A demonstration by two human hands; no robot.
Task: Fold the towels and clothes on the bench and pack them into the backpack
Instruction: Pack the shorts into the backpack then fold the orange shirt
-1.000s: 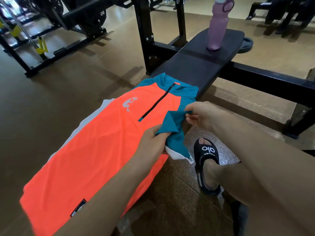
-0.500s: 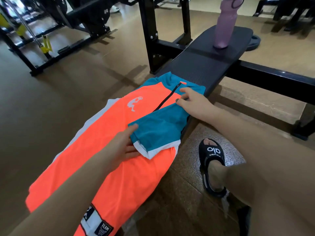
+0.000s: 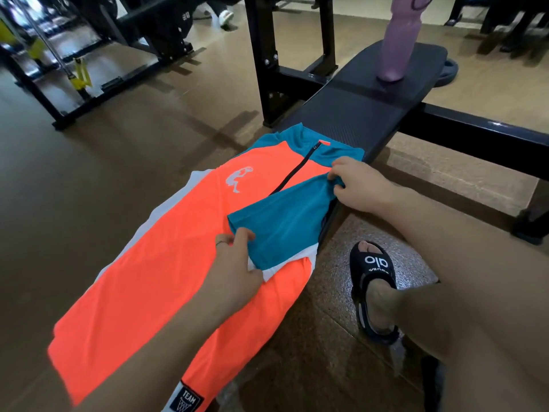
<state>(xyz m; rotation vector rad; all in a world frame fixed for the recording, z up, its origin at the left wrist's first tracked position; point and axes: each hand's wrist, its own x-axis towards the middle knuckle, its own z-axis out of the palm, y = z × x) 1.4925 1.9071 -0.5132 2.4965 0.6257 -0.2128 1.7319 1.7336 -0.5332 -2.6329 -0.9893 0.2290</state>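
Note:
An orange and teal sports shirt (image 3: 166, 263) lies spread along the black bench (image 3: 365, 114), collar toward the far end. Its teal right sleeve (image 3: 285, 221) is folded in over the orange front. My left hand (image 3: 234, 272) pinches the sleeve's near corner by the white cuff. My right hand (image 3: 362, 185) pinches the sleeve's upper edge near the shoulder, at the bench's right side. No backpack or towel is in view.
A pink water bottle (image 3: 401, 40) stands at the bench's far end. The bench's black uprights (image 3: 264, 60) rise behind the shirt's collar. My sandalled foot (image 3: 374, 289) rests on the floor right of the bench. Gym racks (image 3: 89, 69) fill the far left.
The teal sleeve went from being held up off the bench edge to lying folded over the shirt's front. Both hands now pinch its corners, where half a second ago they rested flatter.

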